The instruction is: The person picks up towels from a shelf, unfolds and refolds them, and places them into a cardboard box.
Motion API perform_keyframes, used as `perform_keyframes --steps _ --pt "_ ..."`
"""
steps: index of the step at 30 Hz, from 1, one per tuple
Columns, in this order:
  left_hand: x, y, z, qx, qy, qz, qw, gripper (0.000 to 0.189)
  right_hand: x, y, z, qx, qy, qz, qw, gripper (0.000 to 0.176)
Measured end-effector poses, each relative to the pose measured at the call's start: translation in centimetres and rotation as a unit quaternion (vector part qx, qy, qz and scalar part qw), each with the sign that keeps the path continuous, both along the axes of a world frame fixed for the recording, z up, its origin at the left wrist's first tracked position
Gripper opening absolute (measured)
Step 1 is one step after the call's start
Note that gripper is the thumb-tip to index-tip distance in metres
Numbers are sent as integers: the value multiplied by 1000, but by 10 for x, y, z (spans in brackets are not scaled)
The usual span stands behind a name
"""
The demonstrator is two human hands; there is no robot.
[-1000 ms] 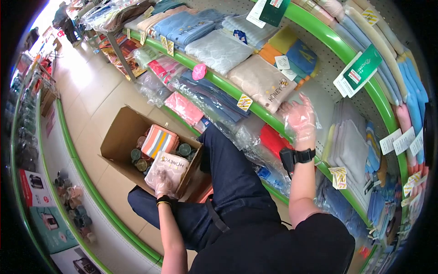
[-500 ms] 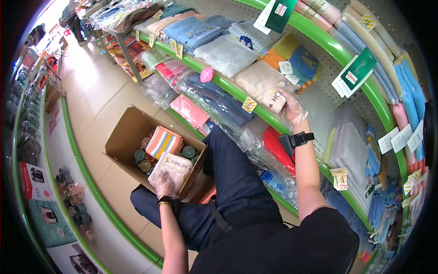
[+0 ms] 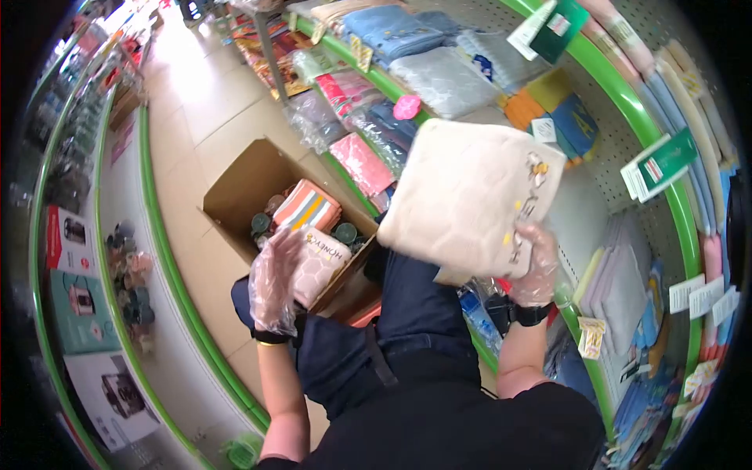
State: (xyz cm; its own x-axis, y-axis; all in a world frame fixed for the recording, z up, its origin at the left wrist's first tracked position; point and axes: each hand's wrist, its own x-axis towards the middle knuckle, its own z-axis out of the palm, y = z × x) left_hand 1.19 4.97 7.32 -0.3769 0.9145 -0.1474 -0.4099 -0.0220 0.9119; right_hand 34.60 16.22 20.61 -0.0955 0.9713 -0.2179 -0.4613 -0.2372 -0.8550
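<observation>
My right hand (image 3: pixel 537 266), in a clear plastic glove, grips the edge of a folded beige towel (image 3: pixel 466 196) with a honeycomb pattern, a bee and dark lettering. The towel is held up off the shelf, above my lap. My left hand (image 3: pixel 274 282), gloved the same way, is raised beside a cardboard box (image 3: pixel 254 168) with its fingers stretched out and nothing in them. Inside the box lie a folded pinkish towel (image 3: pixel 319 266) lettered "HONEY", an orange striped towel (image 3: pixel 308 207) and several round dark-lidded items (image 3: pixel 345 233).
Green-edged shelving on my right holds a grey towel (image 3: pixel 446 74), blue towels (image 3: pixel 395 31), a yellow-blue-orange towel (image 3: pixel 556 113) and hanging price tags (image 3: pixel 662 164). Pink bagged cloth (image 3: pixel 360 163) lies lower. The left shelf (image 3: pixel 133 235) carries boxed appliances. Tiled floor (image 3: pixel 196 117) runs between.
My right hand has lifted the beige towel off the shelf and brought it toward me. My left hand has come off the towel in the box and opened. The view has shifted.
</observation>
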Motion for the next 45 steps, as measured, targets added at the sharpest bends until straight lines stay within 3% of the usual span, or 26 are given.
perform_keyframes --steps 1,2,4,6,7,8,10,11,12,14,16,18,20,21,26,29,31,34,36,37,38,40,42,45 --pt "9 0 10 38 -121 -47 991 72 -2 -3 -16 5 -21 5 1000 57" --pt "19 1 25 41 -169 -110 979 87 -8 -4 -25 3 -20 24 1000 57" --pt "39 -1 8 68 -270 -172 945 99 -23 -7 -43 37 -83 192 977 54" --pt "57 -11 -10 49 -301 -96 948 104 -41 -12 -66 -19 -71 285 956 51" --pt "66 -22 -16 52 -322 -7 945 92 -48 -13 -77 -69 -64 353 931 49" --pt "62 -30 -20 55 -321 9 945 92 -53 -13 -85 -70 -64 368 925 49" --pt "55 -42 -14 18 -254 -87 963 77 -56 -15 -103 -93 -43 401 910 51" --pt "50 -46 -9 -15 -231 -103 967 68 -52 -19 -113 -99 -56 375 920 55" --pt "50 -51 -7 -19 -233 -93 968 68 -51 -20 -115 -105 -55 383 916 55" --pt "53 -59 -4 -27 -113 -74 990 63 -50 -22 -117 -103 -66 413 902 56" --pt "52 -60 4 -35 -92 -73 993 62 -56 -20 -113 -90 -53 432 896 59" --pt "55 -57 16 25 26 -65 997 65 -59 -13 -115 -73 -41 443 892 61" --pt "57 -55 24 31 59 -71 995 64 -57 -6 -127 -30 -73 482 872 65" --pt "59 -54 26 37 93 -73 992 63 -61 -10 -119 -63 -35 459 885 67" --pt "64 -55 26 23 45 1 999 46 -66 -8 -111 -9 -18 469 883 69" --pt "54 -57 34 -31 210 -23 977 35 -75 -13 -92 -4 2 444 896 67" --pt "53 -62 27 6 189 -44 981 34 -73 -15 -94 -15 -1 438 899 65" --pt "49 -69 18 73 144 -100 982 37 -61 -19 -110 58 -64 417 905 59" --pt "55 -76 18 100 99 -101 985 53 -61 -19 -103 -11 -43 430 902 53" --pt "64 -80 17 61 47 -59 995 79 -60 -20 -106 21 -60 422 904 49" --pt "70 -79 18 60 46 -55 996 79 -62 -18 -106 20 -60 425 903 49" --pt "78 -78 23 25 -105 -23 994 89 -68 -14 -106 64 -21 460 885 46" --pt "77 -86 -15 59 -208 -34 976 83 -79 -15 -106 48 -52 454 888 45" --pt "75 -99 -30 -12 -178 -63 982 70 -97 -17 -112 42 -103 425 898 43"
